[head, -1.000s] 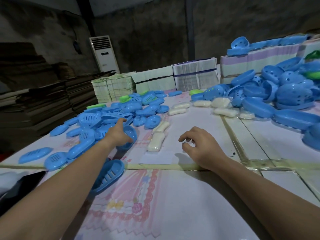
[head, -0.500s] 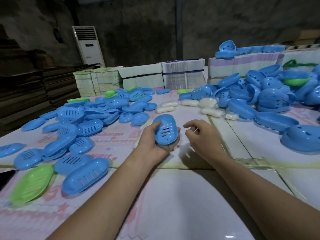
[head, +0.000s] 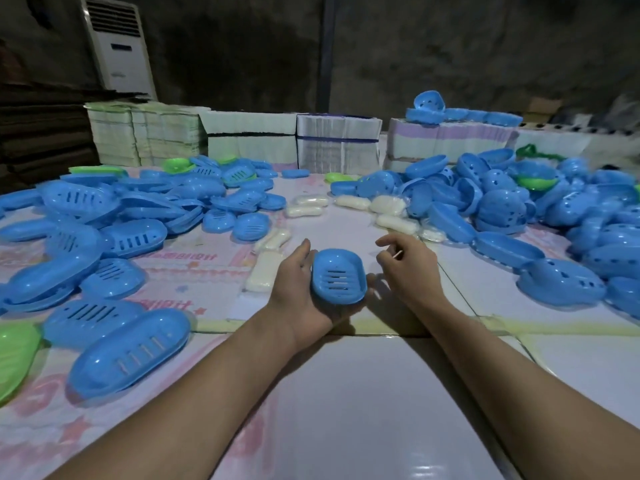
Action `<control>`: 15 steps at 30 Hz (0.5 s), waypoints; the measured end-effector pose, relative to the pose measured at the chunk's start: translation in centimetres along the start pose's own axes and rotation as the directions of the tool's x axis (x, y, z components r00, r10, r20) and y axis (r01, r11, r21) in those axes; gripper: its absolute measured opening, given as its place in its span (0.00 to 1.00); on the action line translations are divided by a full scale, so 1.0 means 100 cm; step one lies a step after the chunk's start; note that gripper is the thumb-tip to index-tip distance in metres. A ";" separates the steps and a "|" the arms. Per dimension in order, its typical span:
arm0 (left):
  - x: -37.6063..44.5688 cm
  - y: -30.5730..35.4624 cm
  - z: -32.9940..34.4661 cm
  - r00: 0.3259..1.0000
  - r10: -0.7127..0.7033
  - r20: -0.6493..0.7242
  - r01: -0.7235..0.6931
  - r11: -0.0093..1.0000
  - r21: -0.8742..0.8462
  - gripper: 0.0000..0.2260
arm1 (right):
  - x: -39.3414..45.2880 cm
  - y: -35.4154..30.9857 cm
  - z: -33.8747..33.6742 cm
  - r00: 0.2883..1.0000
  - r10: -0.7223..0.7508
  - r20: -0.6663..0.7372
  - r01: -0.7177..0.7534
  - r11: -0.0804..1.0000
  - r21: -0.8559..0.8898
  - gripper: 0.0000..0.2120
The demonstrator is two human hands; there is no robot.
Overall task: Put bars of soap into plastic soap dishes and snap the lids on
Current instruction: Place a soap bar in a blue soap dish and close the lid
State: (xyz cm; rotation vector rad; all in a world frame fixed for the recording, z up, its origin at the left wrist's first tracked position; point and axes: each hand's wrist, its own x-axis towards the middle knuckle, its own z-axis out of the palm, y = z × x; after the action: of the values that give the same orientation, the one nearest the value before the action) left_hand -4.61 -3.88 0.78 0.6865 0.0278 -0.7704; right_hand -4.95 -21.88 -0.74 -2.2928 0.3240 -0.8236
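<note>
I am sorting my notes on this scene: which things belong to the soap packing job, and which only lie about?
Job: blue dish in left hand; soap bars; blue lids; right hand.

Lying about: paper stacks; air conditioner; green dish.

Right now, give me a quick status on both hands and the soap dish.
Left hand cradles blue slotted dish, no soap in it. Right hand pinches a thin stick. Soap bar lies left of the dish, unobstructed.

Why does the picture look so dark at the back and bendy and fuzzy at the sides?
Head view: the back wall sits in dim light; the wide lens bends the edges, so the blue dishes at the left look stretched and blurry; the held soap dish is sharp; glare shines on the table.
</note>
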 end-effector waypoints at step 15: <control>0.006 -0.004 0.006 0.994 0.060 -0.095 -0.058 0.998 0.024 0.24 | 0.100 0.039 0.005 0.964 0.173 0.200 0.020 0.705 -0.708 0.13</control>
State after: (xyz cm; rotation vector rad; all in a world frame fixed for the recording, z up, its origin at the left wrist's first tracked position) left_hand -4.59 -4.78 0.90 0.7408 0.0867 -0.6817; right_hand 3.04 -28.85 1.05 -3.0363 0.7167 -0.3644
